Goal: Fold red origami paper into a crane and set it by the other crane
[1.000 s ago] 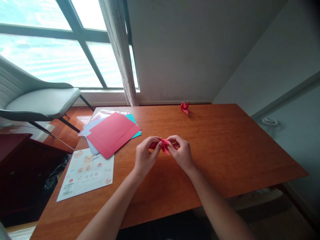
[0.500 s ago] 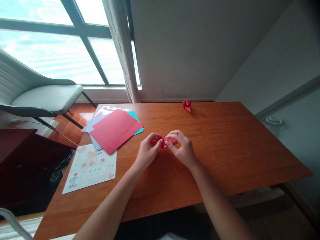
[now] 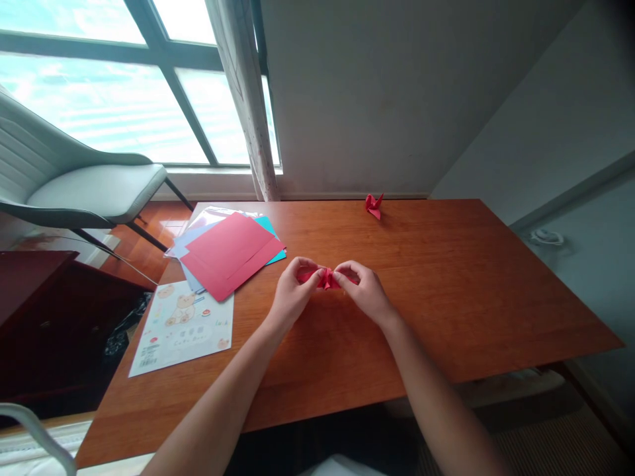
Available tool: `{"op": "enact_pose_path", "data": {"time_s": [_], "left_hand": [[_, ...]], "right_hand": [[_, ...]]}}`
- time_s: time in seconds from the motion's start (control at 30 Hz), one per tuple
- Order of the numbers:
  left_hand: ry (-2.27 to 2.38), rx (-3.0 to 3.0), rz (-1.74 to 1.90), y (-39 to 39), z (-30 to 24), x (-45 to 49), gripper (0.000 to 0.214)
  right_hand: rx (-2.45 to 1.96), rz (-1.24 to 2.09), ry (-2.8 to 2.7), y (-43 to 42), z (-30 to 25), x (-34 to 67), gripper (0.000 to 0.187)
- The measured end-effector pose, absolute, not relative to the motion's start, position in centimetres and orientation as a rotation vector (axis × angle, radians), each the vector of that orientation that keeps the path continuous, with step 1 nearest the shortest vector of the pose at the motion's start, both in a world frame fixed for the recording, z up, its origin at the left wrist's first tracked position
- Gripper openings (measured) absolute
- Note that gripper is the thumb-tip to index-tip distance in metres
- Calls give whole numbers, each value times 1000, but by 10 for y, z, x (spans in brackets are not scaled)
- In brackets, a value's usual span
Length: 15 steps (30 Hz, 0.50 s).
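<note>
A small piece of folded red paper (image 3: 327,278) is held up between my two hands, just above the wooden table (image 3: 446,284). My left hand (image 3: 296,285) pinches its left side between thumb and fingers. On the right side, my right hand (image 3: 362,287) grips it the same way. Parts of the paper are hidden behind my fingers, so its full shape cannot be made out. Farther back on the table stands a finished-looking red origami crane (image 3: 374,206), apart from both hands.
Left of my hands lie red paper sheets (image 3: 233,254) over blue ones (image 3: 272,228), beside a white sheet printed with bears (image 3: 188,330). A pale chair (image 3: 99,188) stands by the window, left of the table. A wall rises behind the table's far edge.
Both hands keep hold of the folded red paper. My right thumb and fingers have shifted slightly to the right, and more of the paper's middle shows. The view has tilted a little.
</note>
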<state>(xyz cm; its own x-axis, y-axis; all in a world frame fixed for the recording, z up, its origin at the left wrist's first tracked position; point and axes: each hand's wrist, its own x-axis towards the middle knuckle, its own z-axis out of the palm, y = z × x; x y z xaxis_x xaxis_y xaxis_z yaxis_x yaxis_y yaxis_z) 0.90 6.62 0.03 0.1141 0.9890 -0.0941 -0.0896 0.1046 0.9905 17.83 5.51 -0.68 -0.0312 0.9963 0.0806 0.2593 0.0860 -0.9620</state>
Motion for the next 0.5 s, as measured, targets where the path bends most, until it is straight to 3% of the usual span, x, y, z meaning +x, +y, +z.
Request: {"op": "enact_pose_path", "data": {"time_s": [0.1,0.5], "left_hand": [[1054,1091,1054,65,4,9,34],[859,930,945,65,9,6,38]], "right_hand": [[-1259,1223,-1400,55,-5,179,23],[-1013,1481,-911,55,2,181,42]]}}
